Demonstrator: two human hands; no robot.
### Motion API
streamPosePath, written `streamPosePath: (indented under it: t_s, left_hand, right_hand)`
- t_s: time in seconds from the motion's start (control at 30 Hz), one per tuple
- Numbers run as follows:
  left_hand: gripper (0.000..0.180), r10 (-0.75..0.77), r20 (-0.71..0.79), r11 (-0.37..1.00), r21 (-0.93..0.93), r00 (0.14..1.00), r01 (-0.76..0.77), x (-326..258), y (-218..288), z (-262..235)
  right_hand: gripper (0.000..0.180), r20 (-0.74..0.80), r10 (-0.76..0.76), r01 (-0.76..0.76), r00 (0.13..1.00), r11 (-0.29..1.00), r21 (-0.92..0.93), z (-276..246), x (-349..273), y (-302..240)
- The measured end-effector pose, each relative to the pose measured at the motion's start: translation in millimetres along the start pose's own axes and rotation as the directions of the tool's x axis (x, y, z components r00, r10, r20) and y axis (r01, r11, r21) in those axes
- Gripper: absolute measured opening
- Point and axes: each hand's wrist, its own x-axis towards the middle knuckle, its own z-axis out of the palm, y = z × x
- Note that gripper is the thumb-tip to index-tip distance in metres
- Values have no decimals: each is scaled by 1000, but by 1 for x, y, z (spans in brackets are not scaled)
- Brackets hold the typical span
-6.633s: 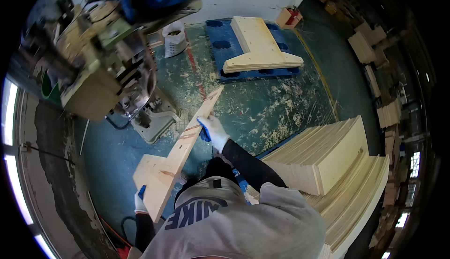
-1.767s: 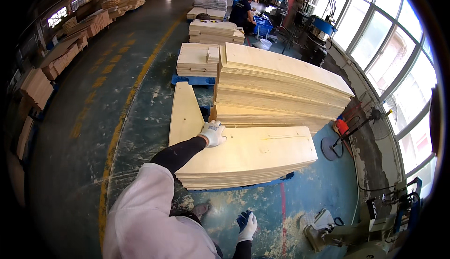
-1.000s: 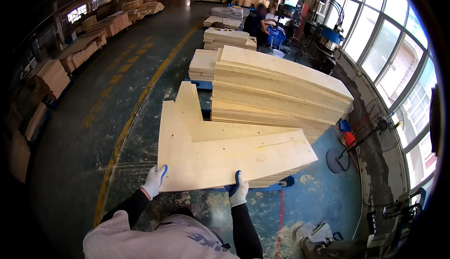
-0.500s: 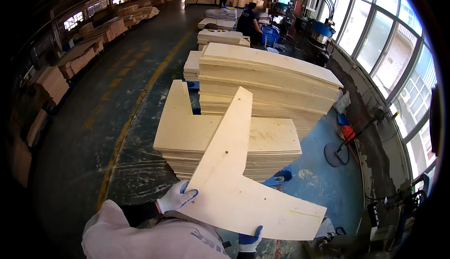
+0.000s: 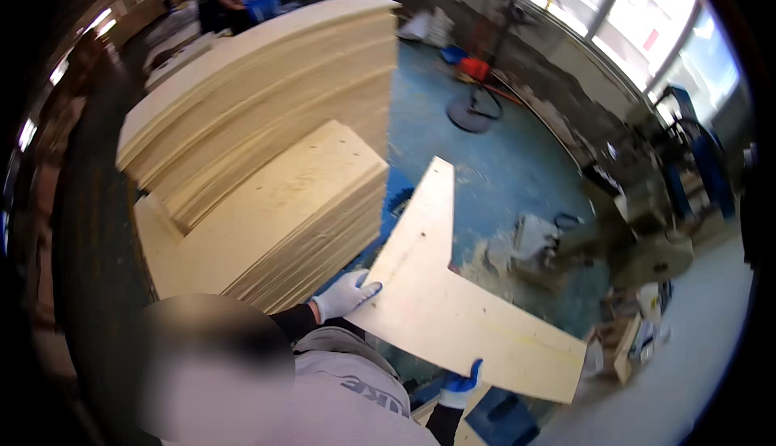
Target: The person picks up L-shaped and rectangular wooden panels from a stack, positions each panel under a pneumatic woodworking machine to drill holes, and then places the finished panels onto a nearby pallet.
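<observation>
I carry a pale T-shaped plywood panel [image 5: 453, 300], lifted clear of the stacks and tilted over the blue floor. My left hand [image 5: 343, 294], in a white glove, grips the panel's left edge near the inner corner. My right hand [image 5: 462, 381], gloved in white and blue, holds the panel's near lower edge from below. To the left stands the lower stack of similar plywood panels [image 5: 283, 220], and behind it a taller stack [image 5: 267, 90].
A blue painted floor [image 5: 493, 163] with sawdust lies under the panel. A machine [image 5: 647, 220] stands at right by the windows. A round stand base [image 5: 473, 111] sits further back. People [image 5: 234, 6] work in the far background.
I have turned right with the panel, swinging it off the low stack and out over the floor. The stacks have shifted to my left and the machine has come into view.
</observation>
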Motion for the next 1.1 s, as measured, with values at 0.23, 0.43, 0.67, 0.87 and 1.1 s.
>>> streamPosePath:
  t_s: [0.23,0.43,0.67,0.87,1.1]
  left_hand:
    - [38,-67,226,997,55,972,56,172,19,32]
    - [38,-9,447,986,154,894,-67,271,83,90]
    - [43,32,530,921,314,847,-232,382,100,149]
    - [45,-42,529,928,336,848,-164,463,143,179]
    - [48,-388,555,764,641,735,-81,609,143,189]
  right_hand:
    - [44,-391,-273,282,879,959,-34,61,34,-13]
    - [53,-443,-481,588,756,797,139,87,33,-56]
    - [49,-611,-416,559,673,828,52,3,112,-46]
    - [43,-612,-407,550,678,833,56,34,198,-90]
    - [41,-770,-291,548,568,831,90,58,310,-107]
